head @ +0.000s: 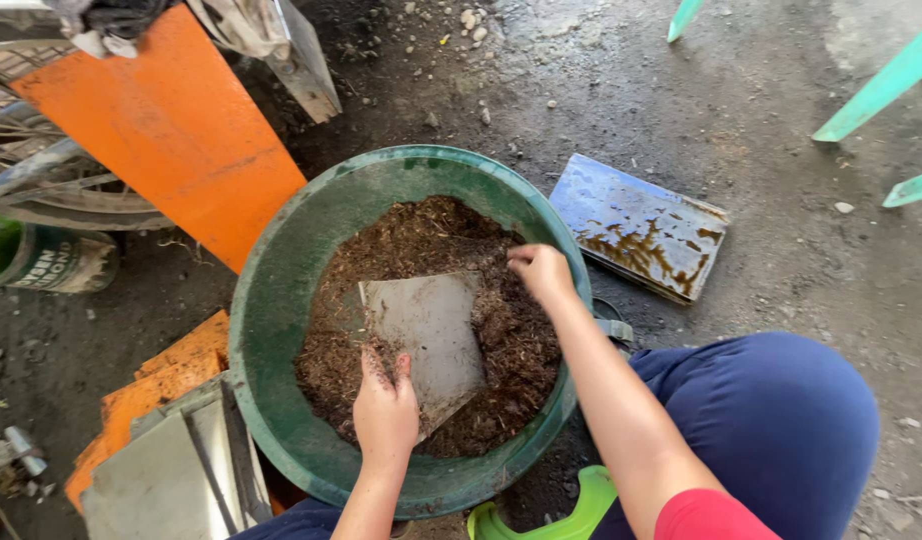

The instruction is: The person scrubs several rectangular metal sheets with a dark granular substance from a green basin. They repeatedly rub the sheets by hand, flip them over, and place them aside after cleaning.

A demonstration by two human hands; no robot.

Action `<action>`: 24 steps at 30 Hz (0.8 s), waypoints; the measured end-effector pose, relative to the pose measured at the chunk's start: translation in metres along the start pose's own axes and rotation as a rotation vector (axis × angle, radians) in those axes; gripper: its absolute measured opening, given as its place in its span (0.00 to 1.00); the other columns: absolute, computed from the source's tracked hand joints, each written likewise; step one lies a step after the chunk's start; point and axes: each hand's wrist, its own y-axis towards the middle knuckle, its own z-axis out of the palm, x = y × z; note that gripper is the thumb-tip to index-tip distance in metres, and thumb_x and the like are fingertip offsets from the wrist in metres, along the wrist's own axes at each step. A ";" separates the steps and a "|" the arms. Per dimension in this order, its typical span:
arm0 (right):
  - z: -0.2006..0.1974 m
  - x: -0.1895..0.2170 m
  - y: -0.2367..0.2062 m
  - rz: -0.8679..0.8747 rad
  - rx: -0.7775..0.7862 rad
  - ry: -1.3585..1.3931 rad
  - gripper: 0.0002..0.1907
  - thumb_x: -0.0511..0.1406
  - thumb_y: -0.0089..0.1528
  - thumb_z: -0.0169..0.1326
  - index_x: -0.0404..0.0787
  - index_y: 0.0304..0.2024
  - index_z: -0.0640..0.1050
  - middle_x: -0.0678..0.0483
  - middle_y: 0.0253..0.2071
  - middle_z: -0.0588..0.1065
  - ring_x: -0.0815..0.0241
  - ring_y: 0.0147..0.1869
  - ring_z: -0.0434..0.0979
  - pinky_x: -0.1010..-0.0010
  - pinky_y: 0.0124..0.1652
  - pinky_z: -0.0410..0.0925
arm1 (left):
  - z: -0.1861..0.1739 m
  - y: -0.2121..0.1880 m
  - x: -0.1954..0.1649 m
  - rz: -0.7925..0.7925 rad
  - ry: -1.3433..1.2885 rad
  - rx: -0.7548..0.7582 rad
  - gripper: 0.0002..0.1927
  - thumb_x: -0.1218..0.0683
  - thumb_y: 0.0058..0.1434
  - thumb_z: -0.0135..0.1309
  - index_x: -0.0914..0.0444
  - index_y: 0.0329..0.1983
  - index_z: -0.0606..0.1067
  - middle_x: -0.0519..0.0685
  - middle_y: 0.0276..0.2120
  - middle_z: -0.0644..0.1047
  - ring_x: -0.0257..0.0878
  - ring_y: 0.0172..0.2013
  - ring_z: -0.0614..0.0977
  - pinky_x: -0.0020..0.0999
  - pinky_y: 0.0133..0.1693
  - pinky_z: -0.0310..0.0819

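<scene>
Green round basin [281,300] centre of frame on dark wet concrete floor [781,240], filled with brown fibrous soil mix [431,235]. Orange panel [171,125] leans at upper left, touching basin rim. Rusty blue metal tray [641,228] lies flat just right of basin. Grey metal sheets [171,470] lower left, cut off by frame. Flat grey scoop plate [431,335] rests on soil; left hand [385,410] grips its near edge. Right hand [541,272] pinches soil, fingertips buried, contents hidden. Green can [46,258] at left edge, partly cropped.
</scene>
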 end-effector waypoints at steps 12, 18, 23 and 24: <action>-0.097 -0.032 0.003 -0.006 0.642 -0.041 0.17 0.42 0.60 0.62 0.46 0.51 0.83 0.53 0.45 0.83 0.61 0.43 0.83 0.68 0.40 0.76 | 0.010 0.007 0.036 0.111 -0.108 -0.099 0.34 0.44 0.69 0.49 0.72 0.69 0.63 0.67 0.48 0.80 0.63 0.47 0.81 0.49 0.46 0.75; -0.049 -0.025 -0.043 -0.407 0.826 -0.555 0.17 0.46 0.60 0.66 0.46 0.47 0.85 0.53 0.41 0.83 0.63 0.42 0.77 0.68 0.40 0.69 | 0.009 0.006 0.032 0.076 -0.054 -0.090 0.38 0.42 0.69 0.49 0.74 0.70 0.60 0.69 0.46 0.79 0.63 0.46 0.82 0.48 0.46 0.75; -0.062 -0.088 -0.076 0.260 -0.444 0.596 0.07 0.39 0.67 0.56 0.42 0.39 0.78 0.57 0.28 0.74 0.67 0.24 0.70 0.74 0.23 0.64 | 0.011 0.007 0.036 0.128 -0.062 -0.150 0.38 0.41 0.69 0.50 0.75 0.69 0.61 0.70 0.47 0.79 0.65 0.46 0.81 0.50 0.45 0.75; -0.053 -0.097 -0.090 0.315 -0.712 0.636 0.10 0.39 0.68 0.57 0.41 0.36 0.75 0.58 0.25 0.70 0.68 0.22 0.65 0.74 0.20 0.61 | 0.011 0.007 0.037 0.107 -0.064 -0.135 0.39 0.41 0.69 0.50 0.74 0.70 0.60 0.70 0.45 0.79 0.64 0.45 0.81 0.50 0.45 0.75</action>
